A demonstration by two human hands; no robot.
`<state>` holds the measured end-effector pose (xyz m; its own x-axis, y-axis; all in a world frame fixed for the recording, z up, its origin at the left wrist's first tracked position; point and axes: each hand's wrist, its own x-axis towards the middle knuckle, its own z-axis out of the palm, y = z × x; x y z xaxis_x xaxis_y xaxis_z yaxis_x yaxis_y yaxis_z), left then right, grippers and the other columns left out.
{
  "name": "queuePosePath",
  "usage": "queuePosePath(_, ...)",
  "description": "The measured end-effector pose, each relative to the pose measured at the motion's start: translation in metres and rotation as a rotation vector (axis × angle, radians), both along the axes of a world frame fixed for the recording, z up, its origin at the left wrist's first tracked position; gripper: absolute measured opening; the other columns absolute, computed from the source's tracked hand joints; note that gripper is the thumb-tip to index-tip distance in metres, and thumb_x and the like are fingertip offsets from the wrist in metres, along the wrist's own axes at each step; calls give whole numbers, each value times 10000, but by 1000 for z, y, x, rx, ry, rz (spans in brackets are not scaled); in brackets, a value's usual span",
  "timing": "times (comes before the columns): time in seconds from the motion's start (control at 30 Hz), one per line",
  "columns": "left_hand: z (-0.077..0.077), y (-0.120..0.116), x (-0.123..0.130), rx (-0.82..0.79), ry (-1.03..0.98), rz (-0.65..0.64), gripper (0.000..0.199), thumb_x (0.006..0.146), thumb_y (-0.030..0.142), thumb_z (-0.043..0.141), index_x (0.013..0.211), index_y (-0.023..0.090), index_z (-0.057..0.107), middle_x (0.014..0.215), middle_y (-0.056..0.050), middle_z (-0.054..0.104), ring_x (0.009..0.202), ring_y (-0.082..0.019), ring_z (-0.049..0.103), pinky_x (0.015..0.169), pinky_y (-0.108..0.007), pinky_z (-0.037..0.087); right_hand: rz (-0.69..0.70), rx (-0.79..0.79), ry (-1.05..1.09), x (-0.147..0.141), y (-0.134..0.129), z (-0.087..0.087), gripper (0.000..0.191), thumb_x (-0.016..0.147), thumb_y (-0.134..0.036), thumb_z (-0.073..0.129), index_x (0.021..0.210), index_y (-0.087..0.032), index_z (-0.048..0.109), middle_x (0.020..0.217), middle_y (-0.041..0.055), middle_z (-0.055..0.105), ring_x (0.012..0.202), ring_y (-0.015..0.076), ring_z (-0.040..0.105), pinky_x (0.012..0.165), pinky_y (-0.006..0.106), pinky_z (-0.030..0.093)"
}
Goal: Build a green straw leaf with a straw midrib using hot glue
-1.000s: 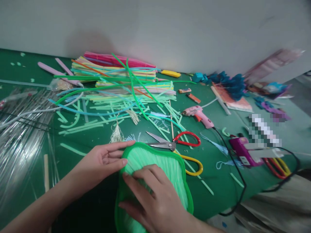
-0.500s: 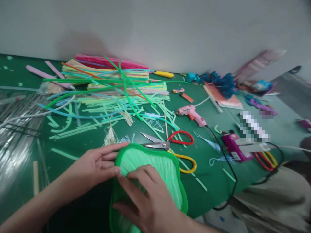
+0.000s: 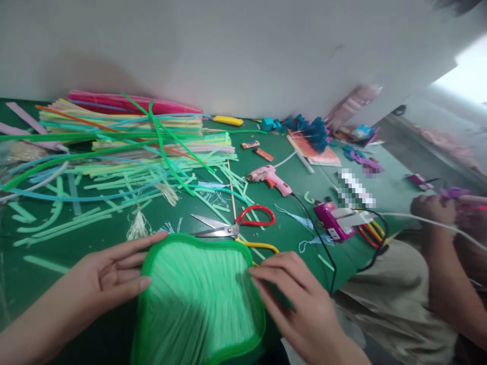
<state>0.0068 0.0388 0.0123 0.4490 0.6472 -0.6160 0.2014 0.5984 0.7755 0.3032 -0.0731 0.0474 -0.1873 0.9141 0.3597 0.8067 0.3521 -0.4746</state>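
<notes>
1 head-worn view, forward-down over hands [image 3: 304,299]

A wavy-edged pale-green panel [image 3: 201,299] with a bright-green rim is held at its left edge by the left hand [image 3: 110,276]; the right hand [image 3: 300,304] is placed at its right edge. Beyond, red-and-yellow-handled steel scissors [image 3: 231,231] are spread open.

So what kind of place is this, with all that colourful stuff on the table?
Probably a craft workshop: there's a pink glue gun, a pair of scissors and bundles of colourful strips on the green table.
</notes>
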Motion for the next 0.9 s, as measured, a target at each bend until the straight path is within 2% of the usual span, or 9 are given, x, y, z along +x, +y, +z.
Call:
queuePosePath(0.1,0,-2,0,4,-13,-6,769,720,406,815,1412,351,482,1294,-2,683,1081,-230,695,842,-213,578,-58,-63,-136,29,-6,-4,180,911,-82,581,1039,-186,653,924,69,653,851,194,594,720,329,524)
queuePosePath(0.17,3,-4,1,10,1,20,754,720,420,812,1401,352,496,1297,3,681,1090,-231,691,856,-216,573,-63,-126,-191,37,-7,-10,165,925,-108,569,1038,-197,650,914,64,659,837,206,595,710,346,526)
queuePosePath(0.27,6,-4,2,15,20,30,742,725,435,803,1398,346,502,1279,2,692,1119,-237,676,886,-217,558,-56,-158,-198,38,-4,-16,154,931,-110,551,1003,-205,648,888,53,661,816,211,592,701,355,526)
queuePosePath(0.43,-2,0,0,30,-45,-29,738,739,428,794,1408,334,496,1254,-26,704,1104,-263,683,874,-260,573,-35,-175,-213,34,2,-18,143,924,-98,547,917,-204,643,861,41,656,781,204,579,685,351,518)
queuePosePath(0.63,-3,0,0,1,-77,-24,764,725,418,808,1415,323,494,1279,-48,689,1082,-277,693,877,-286,578,11,-215,-279,38,11,-7,108,937,-151,560,937,-208,652,867,30,667,793,199,612,690,337,522)
queuePosePath(0.77,-5,-2,0,20,-81,9,778,709,404,822,1412,309,501,1261,-55,698,1039,-274,710,846,-281,587,6,-102,-378,39,38,11,114,948,-174,560,929,-190,672,869,38,674,799,185,625,719,316,521)
queuePosePath(0.9,-7,-1,0,39,-97,-42,791,713,418,818,1423,300,490,1221,-70,717,1000,-270,723,825,-283,591,71,16,-769,31,91,19,79,895,-119,623,893,-162,689,786,53,653,764,203,610,676,319,487)
